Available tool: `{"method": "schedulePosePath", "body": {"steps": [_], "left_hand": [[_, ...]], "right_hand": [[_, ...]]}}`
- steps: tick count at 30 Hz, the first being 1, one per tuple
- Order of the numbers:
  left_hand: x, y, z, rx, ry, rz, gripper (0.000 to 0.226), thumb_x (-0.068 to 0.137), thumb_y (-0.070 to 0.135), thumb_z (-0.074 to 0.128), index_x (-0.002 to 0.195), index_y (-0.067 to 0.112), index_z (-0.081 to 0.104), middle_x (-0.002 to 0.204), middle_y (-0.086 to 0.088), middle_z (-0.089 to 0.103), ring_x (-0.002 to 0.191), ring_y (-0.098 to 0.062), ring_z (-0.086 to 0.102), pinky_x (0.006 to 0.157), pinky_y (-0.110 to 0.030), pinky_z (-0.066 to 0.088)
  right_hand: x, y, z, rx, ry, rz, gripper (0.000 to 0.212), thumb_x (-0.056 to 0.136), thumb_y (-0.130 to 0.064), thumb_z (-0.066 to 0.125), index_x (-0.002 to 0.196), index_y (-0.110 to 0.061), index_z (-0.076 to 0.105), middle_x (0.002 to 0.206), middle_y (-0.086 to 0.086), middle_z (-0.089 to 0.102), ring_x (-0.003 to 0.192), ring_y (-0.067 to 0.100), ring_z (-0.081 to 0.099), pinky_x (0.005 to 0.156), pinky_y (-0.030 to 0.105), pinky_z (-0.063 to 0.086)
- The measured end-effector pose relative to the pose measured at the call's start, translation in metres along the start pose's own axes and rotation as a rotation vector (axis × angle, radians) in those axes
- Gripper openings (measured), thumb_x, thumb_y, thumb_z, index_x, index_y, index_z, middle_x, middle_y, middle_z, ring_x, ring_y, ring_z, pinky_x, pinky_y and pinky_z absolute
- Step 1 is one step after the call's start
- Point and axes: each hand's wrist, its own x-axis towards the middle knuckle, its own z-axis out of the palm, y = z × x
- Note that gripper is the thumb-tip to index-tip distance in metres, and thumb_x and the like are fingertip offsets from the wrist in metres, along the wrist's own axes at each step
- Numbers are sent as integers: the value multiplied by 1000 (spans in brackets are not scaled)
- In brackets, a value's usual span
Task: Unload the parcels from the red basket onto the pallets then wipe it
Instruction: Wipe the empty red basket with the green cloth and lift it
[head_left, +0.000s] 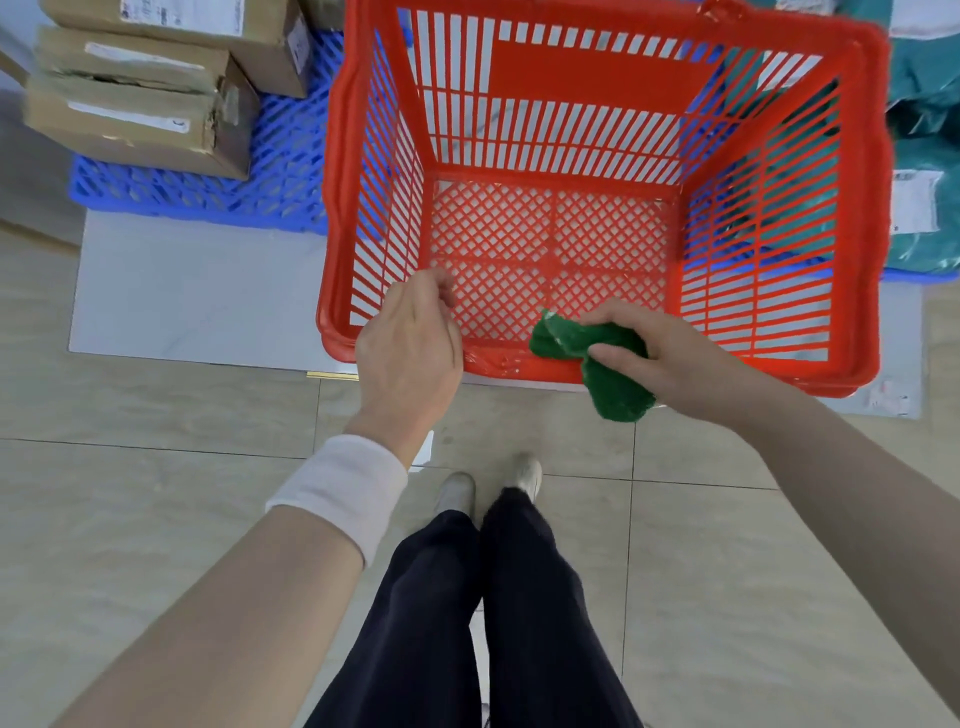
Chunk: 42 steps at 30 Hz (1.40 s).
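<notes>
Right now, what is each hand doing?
Left hand: curled over the near rim of the red basket, holding nothing else.
Right hand: closed on the green cloth.

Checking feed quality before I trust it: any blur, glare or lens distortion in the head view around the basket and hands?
Head view: wide-angle bowing curves the red slatted plastic basket and floor tiles; brown cardboard boxes at upper left are smeared; a small wet-looking glare sits on the near rim; left hand, right hand and green cloth are fairly sharp under even light.

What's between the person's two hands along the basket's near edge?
In the head view, only the red basket's bare near rim lies between the left hand and the right hand holding the green cloth.
</notes>
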Motion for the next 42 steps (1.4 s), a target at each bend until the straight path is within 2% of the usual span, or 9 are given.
{"method": "schedulePosePath", "body": {"steps": [6, 12, 18, 22, 29, 34, 37, 39, 42], "left_hand": [[4, 4, 0, 9, -25, -41, 28, 84, 18, 31, 96, 12, 57, 85, 0, 63, 76, -20, 61, 56, -22, 32], [4, 8, 2, 18, -27, -114, 14, 85, 8, 47, 95, 16, 54, 83, -2, 65, 71, -21, 63, 56, -23, 40], [5, 6, 0, 5, -55, -103, 19, 83, 5, 49, 99, 14, 52, 83, -3, 65, 68, -19, 62, 54, -21, 40], [4, 5, 2, 22, -56, -87, 29, 79, 3, 63, 102, 13, 49, 85, -4, 67, 69, -18, 64, 59, -18, 40], [4, 5, 5, 17, -32, -56, 24, 82, 1, 55, 101, 14, 50, 83, -3, 67, 73, -9, 52, 60, -15, 36], [7, 5, 2, 51, -72, -57, 16, 86, 11, 51, 101, 14, 51, 85, -3, 68, 69, -14, 63, 60, -12, 36], [8, 6, 0, 41, -96, -69, 21, 83, 5, 55, 102, 13, 50, 85, -4, 68, 68, -15, 63, 58, -15, 36], [7, 7, 1, 50, -100, -58, 23, 83, 4, 58, 103, 13, 50, 85, -4, 68, 68, -16, 63, 58, -15, 37], [7, 7, 1, 55, -110, -59, 23, 83, 7, 60, 103, 14, 50, 86, -4, 69, 70, -17, 64, 61, -16, 39]], "right_hand": [[9, 6, -27, 633, 199, 38, 18, 93, -10, 49, 96, -27, 55, 82, -19, 68, 78, -3, 64, 65, 15, 52], [43, -7, 1, 189, -171, 74, 7, 95, -21, 48, 99, -25, 52, 90, -7, 57, 84, 10, 56, 76, 26, 45], [43, -4, -20, 264, -429, 99, 7, 92, -29, 50, 97, -27, 56, 78, -17, 58, 70, -4, 54, 62, 10, 43], [20, 8, -62, 295, -545, 160, 16, 81, -49, 51, 88, -35, 57, 77, -5, 61, 66, 2, 56, 56, 18, 45], [48, 1, -12, 190, -487, 129, 15, 93, -26, 49, 97, -40, 51, 81, -28, 56, 77, -14, 51, 67, 4, 38], [38, 4, -43, 203, -559, 271, 9, 86, -44, 49, 86, -48, 56, 77, -28, 60, 70, -10, 55, 60, 8, 42], [15, 26, -78, 100, -510, 358, 28, 70, -58, 45, 90, -42, 58, 82, -13, 63, 75, 2, 58, 65, 20, 46], [6, 35, -86, 77, -436, 393, 24, 76, -52, 46, 89, -36, 57, 82, -11, 62, 78, 4, 58, 68, 21, 44], [19, 23, -58, 88, -414, 333, 7, 92, -30, 49, 89, -34, 54, 79, -15, 59, 71, -13, 52, 64, 7, 40]]}}
